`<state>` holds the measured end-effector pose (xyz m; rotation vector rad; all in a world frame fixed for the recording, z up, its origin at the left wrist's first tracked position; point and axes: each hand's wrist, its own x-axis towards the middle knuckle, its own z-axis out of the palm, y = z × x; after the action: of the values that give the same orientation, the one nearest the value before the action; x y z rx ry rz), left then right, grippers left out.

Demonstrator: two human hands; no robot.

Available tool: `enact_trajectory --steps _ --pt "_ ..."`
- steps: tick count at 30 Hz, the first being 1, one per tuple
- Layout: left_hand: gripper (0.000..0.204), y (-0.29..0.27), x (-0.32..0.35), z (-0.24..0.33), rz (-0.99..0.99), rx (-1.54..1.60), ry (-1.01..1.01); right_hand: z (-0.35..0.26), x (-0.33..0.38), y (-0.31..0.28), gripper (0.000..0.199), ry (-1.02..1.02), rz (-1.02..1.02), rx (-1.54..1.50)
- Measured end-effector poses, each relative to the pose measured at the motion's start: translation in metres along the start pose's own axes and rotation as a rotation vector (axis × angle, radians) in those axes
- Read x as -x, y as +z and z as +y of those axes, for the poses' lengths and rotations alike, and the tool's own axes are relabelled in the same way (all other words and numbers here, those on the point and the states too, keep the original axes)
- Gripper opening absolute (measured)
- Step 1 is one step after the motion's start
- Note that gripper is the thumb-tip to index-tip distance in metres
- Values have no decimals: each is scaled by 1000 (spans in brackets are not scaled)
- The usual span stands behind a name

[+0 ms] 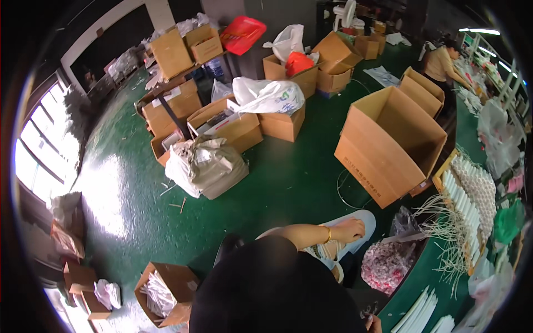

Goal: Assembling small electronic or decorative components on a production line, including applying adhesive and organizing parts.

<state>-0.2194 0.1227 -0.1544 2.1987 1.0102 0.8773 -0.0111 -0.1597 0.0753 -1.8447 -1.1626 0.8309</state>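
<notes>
Only a small part of my right hand (375,324) shows, at the bottom edge beside the green workbench (397,299). Its fingers are mostly cut off, so what it holds, if anything, cannot be made out. My left hand is out of view. Nearest on the bench are bundles of slim white sticks (416,312). Beyond them a wooden-edged tray (477,252) bears rows of white tubes (463,213), with pale strings (441,222) hanging off its near side. My dark-clothed lap (272,288) fills the lower middle.
A bag of pink and white pieces (388,266) sits below the bench, beside my slipper (368,221). A large open carton (383,150) stands ahead right. More cartons (227,130) and a tied sack (208,166) lie ahead left. Another person (441,64) works at the far bench.
</notes>
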Motion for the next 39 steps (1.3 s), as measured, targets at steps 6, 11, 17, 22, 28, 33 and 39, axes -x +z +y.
enact_trajectory --steps 6,11,17,22,28,33,39 --pt "11 -23 8 10 -72 -165 -2 12 -6 0 20 -153 16 83" --pt "11 -21 10 3 32 -172 50 -10 0 5 23 -51 39 3" --pt "10 -23 8 11 -11 -194 73 55 -15 -3 17 -72 110 97" --pt "11 -20 9 13 42 -125 88 33 -9 0 20 -15 50 71" --pt "10 -6 8 10 50 -114 102 -2 1 0 22 -36 10 20" --pt "10 -13 7 20 -32 -82 50 -16 7 -1 31 -9 28 37" --pt "12 -23 16 6 -32 -183 95 41 3 7 16 -119 26 -15"
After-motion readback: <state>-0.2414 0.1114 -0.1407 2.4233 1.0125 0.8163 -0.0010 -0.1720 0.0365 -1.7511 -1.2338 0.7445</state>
